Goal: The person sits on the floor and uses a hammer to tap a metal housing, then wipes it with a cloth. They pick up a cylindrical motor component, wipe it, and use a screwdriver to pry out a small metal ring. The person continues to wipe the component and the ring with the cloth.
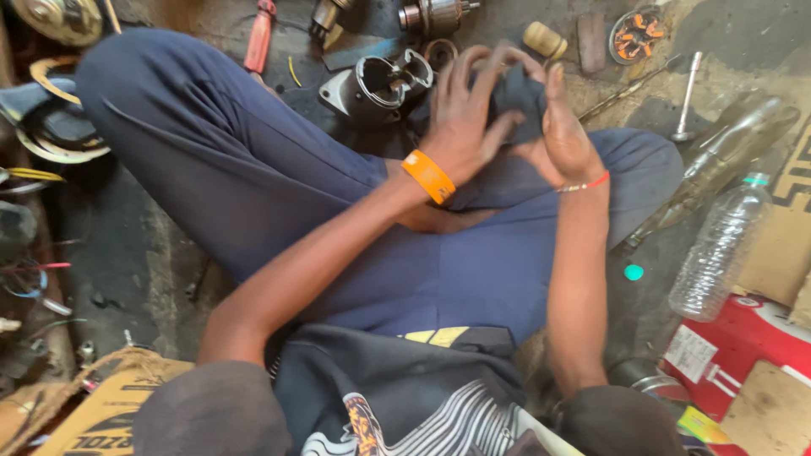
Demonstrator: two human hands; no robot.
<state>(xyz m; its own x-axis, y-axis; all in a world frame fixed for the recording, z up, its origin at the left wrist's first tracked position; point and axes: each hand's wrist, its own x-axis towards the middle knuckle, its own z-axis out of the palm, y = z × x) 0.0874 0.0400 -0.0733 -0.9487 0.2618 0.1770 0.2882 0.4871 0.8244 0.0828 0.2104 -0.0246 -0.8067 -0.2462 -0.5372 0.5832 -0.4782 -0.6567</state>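
I sit cross-legged on a dirty workshop floor in dark blue trousers. Both hands are raised over my lap and close around a dark cloth (517,95) that wraps something hidden inside. My left hand (463,118), with an orange wristband, presses its spread fingers over the cloth from the left. My right hand (564,127), with a thin red thread at the wrist, cups the cloth from the right. What the cloth covers cannot be seen.
A black metal motor housing (376,84) lies on the floor just beyond my hands. A red-handled tool (258,38), a motor armature (435,15), a metal rod (686,93), clear plastic bottles (718,253), a red box (735,350) and cardboard (110,405) surround me.
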